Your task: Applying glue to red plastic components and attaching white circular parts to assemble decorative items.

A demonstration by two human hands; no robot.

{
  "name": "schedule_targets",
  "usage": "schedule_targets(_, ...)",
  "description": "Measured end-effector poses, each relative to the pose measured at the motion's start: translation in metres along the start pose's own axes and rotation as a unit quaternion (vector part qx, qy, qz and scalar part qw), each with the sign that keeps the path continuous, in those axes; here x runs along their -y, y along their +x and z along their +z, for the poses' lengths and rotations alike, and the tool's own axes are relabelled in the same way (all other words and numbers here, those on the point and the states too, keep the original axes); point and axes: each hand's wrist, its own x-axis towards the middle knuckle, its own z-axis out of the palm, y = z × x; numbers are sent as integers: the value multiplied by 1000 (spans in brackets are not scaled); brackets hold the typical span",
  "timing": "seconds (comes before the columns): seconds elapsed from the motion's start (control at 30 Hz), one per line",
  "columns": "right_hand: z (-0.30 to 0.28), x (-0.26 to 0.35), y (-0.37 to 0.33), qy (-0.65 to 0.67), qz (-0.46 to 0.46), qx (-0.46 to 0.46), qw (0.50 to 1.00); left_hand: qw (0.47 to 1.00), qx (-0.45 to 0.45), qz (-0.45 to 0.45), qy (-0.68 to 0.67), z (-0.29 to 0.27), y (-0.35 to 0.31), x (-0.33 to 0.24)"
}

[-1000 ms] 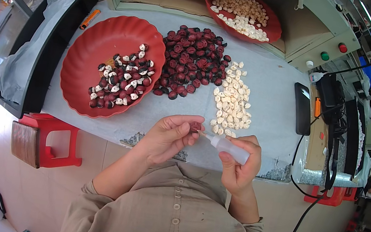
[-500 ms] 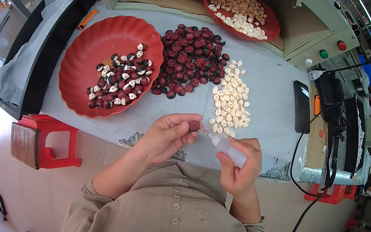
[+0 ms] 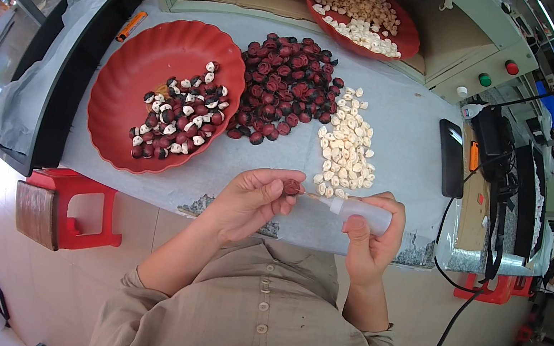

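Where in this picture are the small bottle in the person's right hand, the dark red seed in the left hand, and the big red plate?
small bottle (image 3: pixel 361 214), head view, on its translucent body.
dark red seed (image 3: pixel 291 187), head view, on its visible face between the fingertips.
big red plate (image 3: pixel 135 71), head view, on a bare inner part.

A small dark red seed is pinched between the fingertips of the left hand, just below the centre of the frame. A translucent white squeeze bottle is gripped in the right hand, right of centre. The bottle is laid nearly horizontal, its thin nozzle pointed left and brought up against the seed. Both things are held in the air over the near edge of the counter.
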Motion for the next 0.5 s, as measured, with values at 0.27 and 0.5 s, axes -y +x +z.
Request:
schedule_targets(0.27, 3, -9, 1, -33, -11, 28, 999, 1000, 5, -5, 1, -1, 0, 0)
schedule_targets(0.5, 2, -6, 3, -59, -18, 42, 997, 1000, 8, -3, 3, -1, 0, 0)
